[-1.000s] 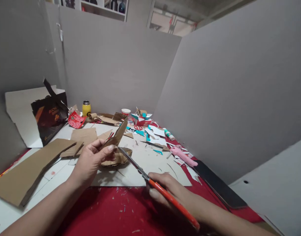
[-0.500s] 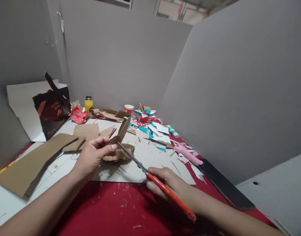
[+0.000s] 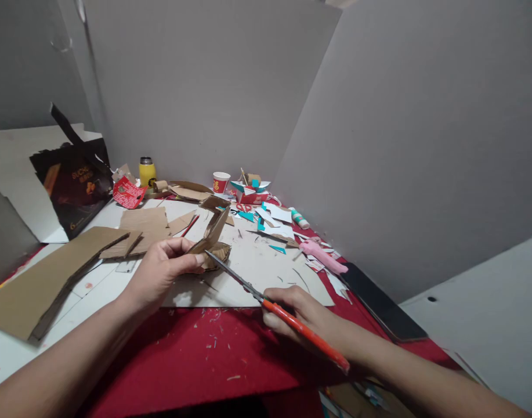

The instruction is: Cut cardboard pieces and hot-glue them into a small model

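My left hand (image 3: 161, 273) pinches a bent strip of brown cardboard (image 3: 214, 227) and holds it upright above the white board (image 3: 257, 278). My right hand (image 3: 300, 316) grips orange-handled scissors (image 3: 274, 305). Their blade tips meet the lower edge of the cardboard strip beside my left thumb. A curved scrap of corrugated cardboard (image 3: 217, 254) lies on the board just behind the strip.
Large brown cardboard sheets (image 3: 52, 278) lie at the left. A black paper bag (image 3: 69, 180), yellow bottle (image 3: 147, 172), paper cup (image 3: 221, 182), glue stick (image 3: 298, 218), pink tool (image 3: 322, 256) and dark phone (image 3: 381, 302) ring the red-covered table (image 3: 196, 360). Grey partition walls enclose it.
The view has tipped down and shifted slightly. My left hand has turned the cardboard strip more upright, and the scissors stay at its lower edge.
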{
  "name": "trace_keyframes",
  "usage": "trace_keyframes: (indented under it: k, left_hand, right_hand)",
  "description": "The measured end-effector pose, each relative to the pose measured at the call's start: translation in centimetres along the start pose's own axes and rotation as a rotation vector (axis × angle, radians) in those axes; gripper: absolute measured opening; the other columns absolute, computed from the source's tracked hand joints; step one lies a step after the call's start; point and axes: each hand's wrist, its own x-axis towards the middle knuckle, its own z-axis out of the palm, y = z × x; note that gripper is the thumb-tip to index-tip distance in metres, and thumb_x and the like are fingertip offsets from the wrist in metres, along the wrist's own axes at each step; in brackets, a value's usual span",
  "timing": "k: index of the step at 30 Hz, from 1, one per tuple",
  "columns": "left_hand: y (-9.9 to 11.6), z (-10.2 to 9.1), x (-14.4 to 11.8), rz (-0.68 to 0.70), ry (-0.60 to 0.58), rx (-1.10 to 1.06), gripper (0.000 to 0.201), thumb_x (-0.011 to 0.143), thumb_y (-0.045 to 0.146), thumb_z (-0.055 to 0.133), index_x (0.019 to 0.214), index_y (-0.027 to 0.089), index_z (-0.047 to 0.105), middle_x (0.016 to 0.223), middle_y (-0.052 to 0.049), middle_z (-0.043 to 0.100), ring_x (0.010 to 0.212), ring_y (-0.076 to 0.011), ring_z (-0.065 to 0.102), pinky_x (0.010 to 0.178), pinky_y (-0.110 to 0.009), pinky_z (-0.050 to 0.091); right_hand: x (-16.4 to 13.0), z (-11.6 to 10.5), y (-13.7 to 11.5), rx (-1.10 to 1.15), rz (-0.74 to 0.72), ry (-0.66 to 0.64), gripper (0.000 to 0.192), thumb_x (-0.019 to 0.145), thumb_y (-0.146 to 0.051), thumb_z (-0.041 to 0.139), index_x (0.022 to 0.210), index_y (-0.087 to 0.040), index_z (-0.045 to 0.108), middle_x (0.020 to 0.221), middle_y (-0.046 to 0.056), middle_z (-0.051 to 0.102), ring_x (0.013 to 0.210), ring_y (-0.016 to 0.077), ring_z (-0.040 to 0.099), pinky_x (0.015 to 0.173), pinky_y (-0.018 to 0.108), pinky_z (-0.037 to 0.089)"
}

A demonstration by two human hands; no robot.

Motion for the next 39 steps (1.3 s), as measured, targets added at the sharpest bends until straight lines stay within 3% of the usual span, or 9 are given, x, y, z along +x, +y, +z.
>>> trace_keyframes:
  k: [8, 13, 18, 24, 39]
  left_hand:
    - [0.2, 0.3, -0.3, 0.003, 0.037, -0.015, 0.019, 0.069, 0.024, 0.074, 0.06, 0.016, 0.059, 0.061, 0.001, 0.063, 0.058, -0.0094, 0.054, 0.06, -0.021, 0.04]
    - [0.2, 0.7, -0.6, 0.042, 0.143, -0.017, 0.02, 0.07, 0.027, 0.075, 0.07, 0.016, 0.059, 0.062, 0.002, 0.066, 0.058, -0.0094, 0.059, 0.061, -0.02, 0.045]
    - [0.7, 0.9, -0.9, 0.092, 0.218, -0.086, 0.028, 0.071, 0.03, 0.076, 0.077, 0.019, 0.05, 0.056, 0.006, 0.064, 0.054, -0.0113, 0.065, 0.054, -0.018, 0.046]
    - [0.7, 0.3, -0.8, 0.092, 0.196, -0.004, 0.024, 0.074, 0.029, 0.075, 0.08, 0.019, 0.053, 0.062, 0.007, 0.065, 0.057, -0.0074, 0.064, 0.056, -0.015, 0.046]
    - [0.5, 1.1, -1.2, 0.11, 0.178, 0.048, 0.027, 0.074, 0.034, 0.074, 0.076, 0.02, 0.051, 0.062, 0.005, 0.066, 0.06, -0.0106, 0.064, 0.06, -0.019, 0.049]
  right_hand:
    - [0.5, 0.5, 1.0, 0.11, -0.024, 0.015, 0.038, 0.087, -0.047, 0.05, 0.064, -0.018, 0.041, 0.056, -0.005, 0.039, 0.052, 0.0079, 0.031, 0.048, 0.021, 0.029]
    - [0.8, 0.3, 0.4, 0.156, -0.019, 0.024, 0.039, 0.089, -0.048, 0.046, 0.065, -0.018, 0.043, 0.055, -0.004, 0.044, 0.051, 0.008, 0.035, 0.047, 0.021, 0.03]
    - [1.3, 0.7, 1.1, 0.192, -0.04, 0.027, 0.039, 0.086, -0.049, 0.052, 0.065, -0.018, 0.041, 0.054, -0.006, 0.038, 0.051, 0.007, 0.03, 0.046, 0.02, 0.028]
    - [1.3, 0.3, 0.6, 0.142, -0.043, 0.026, 0.045, 0.089, -0.057, 0.041, 0.069, -0.017, 0.042, 0.059, -0.004, 0.039, 0.054, 0.0083, 0.031, 0.048, 0.02, 0.029]
    - [0.4, -1.1, 0.3, 0.054, -0.083, -0.016, 0.047, 0.089, -0.062, 0.035, 0.072, -0.018, 0.039, 0.067, -0.002, 0.043, 0.059, 0.0099, 0.035, 0.054, 0.022, 0.034]
